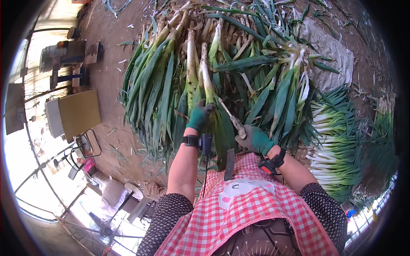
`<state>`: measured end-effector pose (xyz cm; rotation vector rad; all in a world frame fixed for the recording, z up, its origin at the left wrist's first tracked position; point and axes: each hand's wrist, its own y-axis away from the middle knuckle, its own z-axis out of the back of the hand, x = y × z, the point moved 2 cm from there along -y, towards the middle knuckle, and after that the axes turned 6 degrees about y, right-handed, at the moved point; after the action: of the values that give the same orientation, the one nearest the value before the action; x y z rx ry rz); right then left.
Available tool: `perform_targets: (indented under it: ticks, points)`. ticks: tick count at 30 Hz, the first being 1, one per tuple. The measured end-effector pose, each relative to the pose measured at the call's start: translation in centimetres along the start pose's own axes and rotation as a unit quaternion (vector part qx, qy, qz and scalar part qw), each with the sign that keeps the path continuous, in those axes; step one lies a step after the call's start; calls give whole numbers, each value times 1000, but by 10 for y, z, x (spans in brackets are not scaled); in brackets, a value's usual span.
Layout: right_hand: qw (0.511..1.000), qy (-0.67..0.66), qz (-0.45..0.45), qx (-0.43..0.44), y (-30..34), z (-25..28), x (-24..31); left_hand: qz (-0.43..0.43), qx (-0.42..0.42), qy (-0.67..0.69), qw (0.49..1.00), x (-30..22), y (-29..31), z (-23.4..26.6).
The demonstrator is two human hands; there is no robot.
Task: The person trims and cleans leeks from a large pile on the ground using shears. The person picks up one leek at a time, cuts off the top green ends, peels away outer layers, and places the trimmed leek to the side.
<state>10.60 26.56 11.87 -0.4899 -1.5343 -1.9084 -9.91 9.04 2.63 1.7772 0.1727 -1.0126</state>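
Observation:
Both my hands wear green gloves with greyish fingers. My left hand (200, 116) is closed around the leafy part of a leek (206, 81), whose pale shaft and root end point away from me. A second thick leek (191, 59) lies just left of it, beside my fingers. My right hand (255, 140) is closed on a thin, pale stick-like thing (231, 114) that slants up and left towards the held leek. Its kind I cannot make out. Below, a dark flat strip (229, 164) lies over my checked apron; whether my right hand holds it is unclear.
A large heap of untrimmed leeks (149, 81) spreads before me. To the right lies a long row of cleaned leeks (335, 147), near a pale plastic sheet (329, 51). At left stand a cardboard box (79, 113), a metal-framed chair (87, 145) and a fan (105, 230).

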Motion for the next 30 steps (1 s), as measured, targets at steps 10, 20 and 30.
perform_targets:
  ticks: [10,20,30]
  points:
    - [996,74,35,-23,-17,-9,14,-30,28,1,999,-8,12,-19]
    - [989,133,-49,-40,-104,-1,33,24,-16,63,998,9,37,-26]
    - [990,129,-56,-25,-209,46,105,30,-53,37,997,-3,55,-31]
